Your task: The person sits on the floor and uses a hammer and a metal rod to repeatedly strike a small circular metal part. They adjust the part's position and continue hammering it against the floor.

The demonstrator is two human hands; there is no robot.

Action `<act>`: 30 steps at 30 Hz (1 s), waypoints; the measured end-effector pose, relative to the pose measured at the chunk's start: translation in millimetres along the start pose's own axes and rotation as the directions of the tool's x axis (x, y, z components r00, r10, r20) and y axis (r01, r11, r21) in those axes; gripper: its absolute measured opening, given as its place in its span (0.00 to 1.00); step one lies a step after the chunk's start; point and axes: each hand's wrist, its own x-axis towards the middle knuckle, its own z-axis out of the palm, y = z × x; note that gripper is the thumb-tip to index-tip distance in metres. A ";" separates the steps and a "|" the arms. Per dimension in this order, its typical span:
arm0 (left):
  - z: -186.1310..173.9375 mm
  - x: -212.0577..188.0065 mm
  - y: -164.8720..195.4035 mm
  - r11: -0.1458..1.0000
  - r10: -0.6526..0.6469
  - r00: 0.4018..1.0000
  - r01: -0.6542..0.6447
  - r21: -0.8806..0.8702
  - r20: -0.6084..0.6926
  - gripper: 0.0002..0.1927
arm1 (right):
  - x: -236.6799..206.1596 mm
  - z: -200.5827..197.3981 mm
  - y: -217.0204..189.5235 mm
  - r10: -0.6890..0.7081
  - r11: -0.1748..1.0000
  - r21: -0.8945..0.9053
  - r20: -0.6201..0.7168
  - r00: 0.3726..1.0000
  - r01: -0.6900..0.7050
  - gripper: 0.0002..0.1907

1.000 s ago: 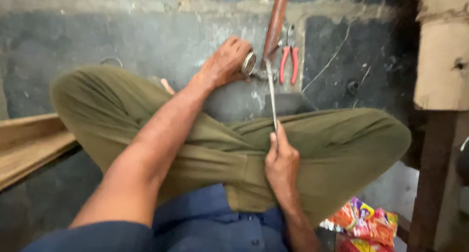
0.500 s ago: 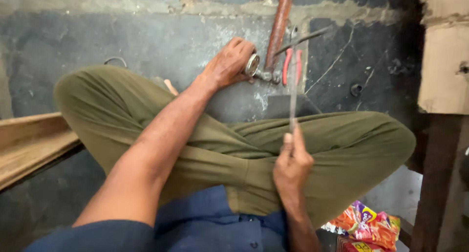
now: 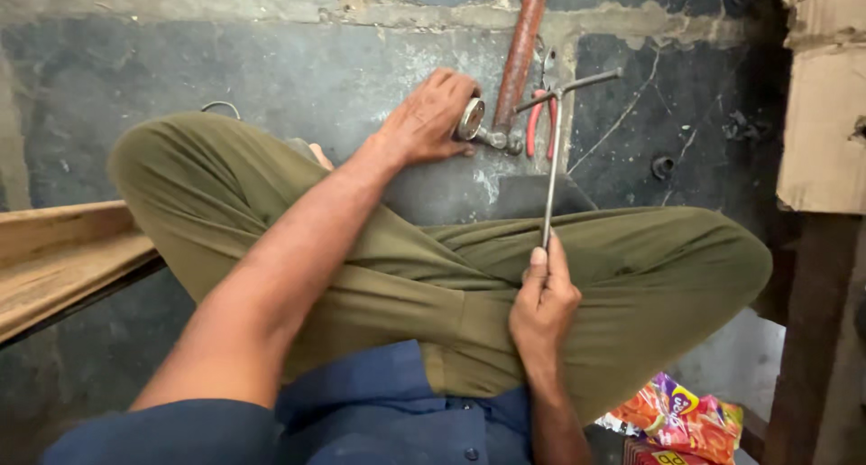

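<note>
1. The right hand (image 3: 541, 304) is closed around the lower end of a T-shaped metal rod (image 3: 552, 163).
2. The left hand (image 3: 429, 118) rests on a round metal fitting (image 3: 469, 119), just left of the rod's top.
3. Red-handled pliers (image 3: 539, 122) lie behind the rod, beside a rusty pipe (image 3: 520, 52).

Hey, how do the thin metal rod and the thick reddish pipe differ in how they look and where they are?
The rod is thin, grey and T-topped; the pipe is much thicker and rust-red. The right hand holds the rod by its lower end, lifted over the lap; no hand holds the pipe, which lies on the floor and runs out of view, beside the left hand. Both are long and straight.
</note>
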 end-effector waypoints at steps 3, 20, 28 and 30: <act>-2.9 -4.1 2.3 0.998 0.062 0.998 -0.062 0.033 0.000 0.39 | -2.5 -1.3 1.5 0.009 1.000 -0.009 0.010 1.000 -0.009 0.20; -2.6 2.2 -2.9 0.997 -0.082 0.991 0.081 0.015 0.102 0.37 | 0.5 -15.1 -34.7 -0.078 0.983 -0.167 -0.039 0.996 0.071 0.21; 3.0 2.4 -5.2 0.999 -0.038 0.997 0.036 0.034 0.072 0.37 | 14.3 0.7 -23.7 -0.122 0.976 -0.172 0.077 0.990 0.134 0.19; 4.0 2.3 -6.6 0.999 -0.030 0.998 0.027 0.036 0.061 0.38 | 10.7 -5.8 -20.7 -0.032 0.980 -0.193 0.064 0.997 0.043 0.19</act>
